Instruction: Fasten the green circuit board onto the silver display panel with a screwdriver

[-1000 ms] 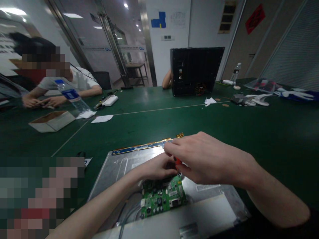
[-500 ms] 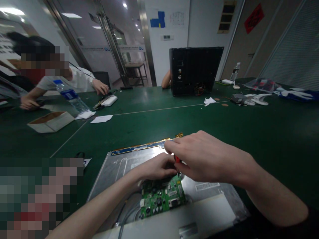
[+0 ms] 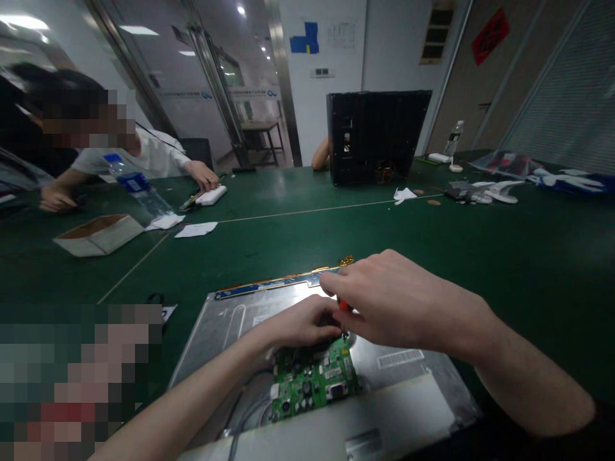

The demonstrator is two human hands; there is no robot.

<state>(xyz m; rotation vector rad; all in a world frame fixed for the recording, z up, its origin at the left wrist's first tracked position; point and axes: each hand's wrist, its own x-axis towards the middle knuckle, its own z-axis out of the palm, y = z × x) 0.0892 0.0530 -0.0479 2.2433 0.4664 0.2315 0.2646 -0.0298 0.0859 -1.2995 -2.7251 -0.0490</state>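
A metal display panel [image 3: 398, 384] lies in front of me, with a green circuit board [image 3: 314, 378] on it and a blue strip board [image 3: 269, 286] along its far edge. My right hand [image 3: 384, 301] is closed on a red-handled screwdriver [image 3: 343, 306], whose tip meets the upper right corner of the green board. Beside that tip, my left hand [image 3: 310, 322] rests over the board's far edge with its fingers curled together; what they hold, if anything, is hidden.
Across the green table [image 3: 269, 237] stand a black monitor casing [image 3: 379, 137], a tilted water bottle [image 3: 139, 187] and an open box [image 3: 98, 235]. A person [image 3: 154, 153] works at the far left. White and blue gloves [image 3: 571, 182] lie at the right.
My right hand has shifted very slightly with the screwdriver; my left hand has stayed put. The other person's hand has moved right onto the white object.
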